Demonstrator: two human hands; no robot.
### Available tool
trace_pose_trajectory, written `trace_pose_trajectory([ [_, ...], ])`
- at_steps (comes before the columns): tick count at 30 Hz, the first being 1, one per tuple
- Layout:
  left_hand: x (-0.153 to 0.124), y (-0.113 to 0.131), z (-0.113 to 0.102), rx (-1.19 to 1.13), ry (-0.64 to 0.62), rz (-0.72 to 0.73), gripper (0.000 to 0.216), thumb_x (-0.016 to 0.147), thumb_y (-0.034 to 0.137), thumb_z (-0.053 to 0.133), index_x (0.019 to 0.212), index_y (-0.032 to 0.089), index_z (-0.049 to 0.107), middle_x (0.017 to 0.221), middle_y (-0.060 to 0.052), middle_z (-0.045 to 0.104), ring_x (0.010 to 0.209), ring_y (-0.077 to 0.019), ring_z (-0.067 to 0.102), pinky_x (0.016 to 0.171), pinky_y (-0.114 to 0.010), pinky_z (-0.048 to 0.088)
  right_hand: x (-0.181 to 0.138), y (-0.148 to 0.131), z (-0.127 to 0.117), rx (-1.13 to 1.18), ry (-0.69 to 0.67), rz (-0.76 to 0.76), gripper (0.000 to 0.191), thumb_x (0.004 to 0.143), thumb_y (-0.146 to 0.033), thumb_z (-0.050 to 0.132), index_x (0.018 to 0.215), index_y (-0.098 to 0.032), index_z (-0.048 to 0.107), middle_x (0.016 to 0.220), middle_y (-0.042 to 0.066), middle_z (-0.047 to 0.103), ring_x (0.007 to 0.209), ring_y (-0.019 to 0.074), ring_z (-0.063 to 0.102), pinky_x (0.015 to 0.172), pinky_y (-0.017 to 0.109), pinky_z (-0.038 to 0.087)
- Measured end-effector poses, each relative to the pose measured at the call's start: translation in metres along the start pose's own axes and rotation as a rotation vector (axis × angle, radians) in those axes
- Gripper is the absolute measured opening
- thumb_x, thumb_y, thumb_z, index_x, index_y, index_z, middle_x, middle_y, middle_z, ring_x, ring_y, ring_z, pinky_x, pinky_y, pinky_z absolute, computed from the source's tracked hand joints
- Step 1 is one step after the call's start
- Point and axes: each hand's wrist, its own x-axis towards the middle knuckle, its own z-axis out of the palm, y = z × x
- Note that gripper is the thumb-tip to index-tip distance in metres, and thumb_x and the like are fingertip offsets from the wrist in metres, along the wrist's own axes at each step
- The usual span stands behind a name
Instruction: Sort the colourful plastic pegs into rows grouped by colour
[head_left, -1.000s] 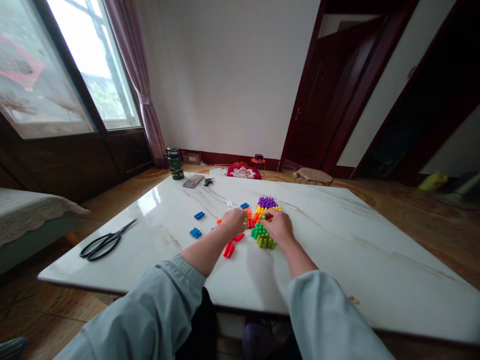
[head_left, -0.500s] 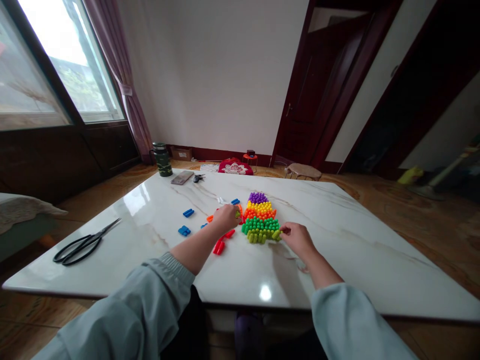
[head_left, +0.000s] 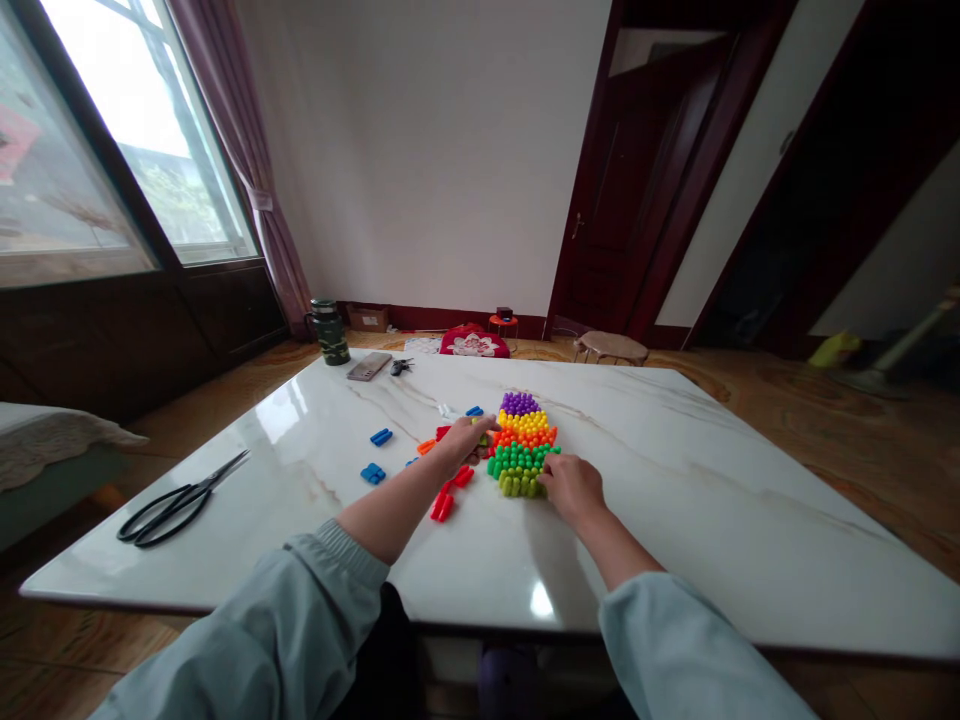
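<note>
A cluster of small plastic pegs [head_left: 523, 440] stands on the white marble table [head_left: 675, 500], in bands of purple, yellow, orange, green and olive. My left hand [head_left: 466, 440] rests against the cluster's left side, fingers curled, pinching a small piece I cannot make out. My right hand [head_left: 571, 487] sits at the cluster's near right corner, fingers bent against the olive pegs. Loose red pieces [head_left: 442, 503] lie just below my left wrist. Loose blue pieces [head_left: 371, 472] lie further left.
Black scissors [head_left: 176, 500] lie near the table's left edge. A phone [head_left: 368, 366], keys [head_left: 399, 367] and a dark green flask [head_left: 330, 331] stand at the far left corner. A low stool [head_left: 610, 347] and red cushion [head_left: 474, 343] are on the floor beyond.
My right hand moved left from beside the cluster to its near right corner. My left hand shifted slightly right, closer against the pegs. The camera view tilted a little.
</note>
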Motion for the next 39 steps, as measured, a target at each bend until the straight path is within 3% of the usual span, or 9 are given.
trace_pose_trajectory([
  [6, -0.006, 0.032, 0.002, -0.661, 0.029, 0.055, 0.025, 0.091, 0.037, 0.041, 0.086, 0.016, 0.055, 0.067, -0.001, 0.049, 0.052, -0.0078, 0.043, 0.042, -0.015, 0.029, 0.004, -0.043, -0.041, 0.499, 0.389, -0.244, 0.013, 0.089, -0.031, 0.059, 0.085, -0.021, 0.066, 0.084, 0.003, 0.070, 0.075, 0.0157, 0.063, 0.067, 0.025, 0.043],
  [9, -0.006, 0.038, 0.004, -1.178, 0.081, -0.010, 0.019, 0.088, 0.027, 0.043, 0.084, 0.014, 0.057, 0.073, -0.007, 0.058, 0.058, -0.0104, 0.052, 0.046, -0.018, 0.038, 0.007, -0.063, -0.045, 0.693, 0.445, -0.351, 0.014, 0.088, -0.031, 0.059, 0.094, -0.019, 0.065, 0.090, 0.005, 0.069, 0.074, 0.0154, 0.062, 0.070, 0.026, 0.046],
  [11, -0.006, 0.039, 0.006, -1.309, 0.144, -0.060, 0.019, 0.088, 0.025, 0.044, 0.084, 0.014, 0.059, 0.080, -0.009, 0.064, 0.063, -0.0130, 0.058, 0.053, -0.022, 0.045, 0.009, -0.074, -0.044, 0.736, 0.438, -0.358, 0.016, 0.087, -0.031, 0.060, 0.096, -0.018, 0.064, 0.093, 0.006, 0.068, 0.070, 0.0152, 0.061, 0.068, 0.027, 0.046],
  [15, -0.008, 0.040, 0.009, -1.302, 0.202, -0.097, 0.019, 0.088, 0.025, 0.045, 0.084, 0.015, 0.059, 0.087, -0.010, 0.068, 0.073, -0.0172, 0.065, 0.066, -0.030, 0.051, 0.011, -0.087, -0.039, 0.740, 0.436, -0.341, 0.013, 0.086, -0.028, 0.062, 0.093, -0.018, 0.065, 0.088, 0.006, 0.067, 0.076, 0.0179, 0.061, 0.070, 0.028, 0.047],
  [22, -0.012, 0.039, 0.013, -1.220, 0.085, -0.054, 0.021, 0.089, 0.027, 0.045, 0.086, 0.014, 0.061, 0.087, -0.011, 0.071, 0.080, -0.0217, 0.068, 0.079, -0.038, 0.054, 0.013, -0.097, -0.036, 0.657, 0.426, -0.238, 0.011, 0.086, -0.027, 0.061, 0.086, -0.020, 0.070, 0.087, 0.005, 0.062, 0.075, 0.0163, 0.058, 0.070, 0.027, 0.045],
  [27, -0.006, 0.033, 0.013, -1.177, 0.283, -0.124, 0.021, 0.093, 0.021, 0.038, 0.085, 0.015, 0.057, 0.077, -0.008, 0.068, 0.075, -0.0191, 0.069, 0.072, -0.031, 0.055, 0.020, -0.088, -0.036, 0.672, 0.455, -0.170, 0.013, 0.081, -0.028, 0.065, 0.085, -0.020, 0.074, 0.085, 0.006, 0.065, 0.070, 0.0156, 0.058, 0.068, 0.028, 0.046],
  [31, -0.001, 0.024, 0.010, -1.132, 0.327, -0.181, 0.022, 0.094, 0.018, 0.035, 0.089, 0.015, 0.056, 0.073, -0.006, 0.064, 0.063, -0.0152, 0.065, 0.064, -0.027, 0.054, 0.027, -0.077, -0.032, 0.925, 0.431, -0.070, 0.018, 0.076, -0.033, 0.067, 0.081, -0.017, 0.073, 0.079, 0.006, 0.069, 0.066, 0.0170, 0.061, 0.067, 0.029, 0.049],
  [35, -0.005, 0.019, 0.012, -1.050, 0.221, -0.258, 0.030, 0.096, 0.032, 0.041, 0.085, 0.012, 0.060, 0.068, -0.008, 0.062, 0.054, -0.0167, 0.061, 0.057, -0.031, 0.053, 0.031, -0.077, -0.024, 1.178, 0.348, 0.047, 0.026, 0.073, -0.040, 0.067, 0.082, -0.016, 0.069, 0.073, 0.006, 0.071, 0.067, 0.0200, 0.066, 0.065, 0.030, 0.052],
  [39, -0.010, 0.015, 0.019, -0.854, 0.073, -0.215, 0.030, 0.087, 0.040, 0.062, 0.079, 0.011, 0.065, 0.065, -0.005, 0.062, 0.056, -0.0148, 0.059, 0.058, -0.028, 0.050, 0.032, -0.082, -0.020, 1.111, 0.378, 0.092, 0.022, 0.070, -0.037, 0.068, 0.079, -0.017, 0.066, 0.071, 0.005, 0.071, 0.066, 0.0198, 0.065, 0.065, 0.031, 0.052],
])
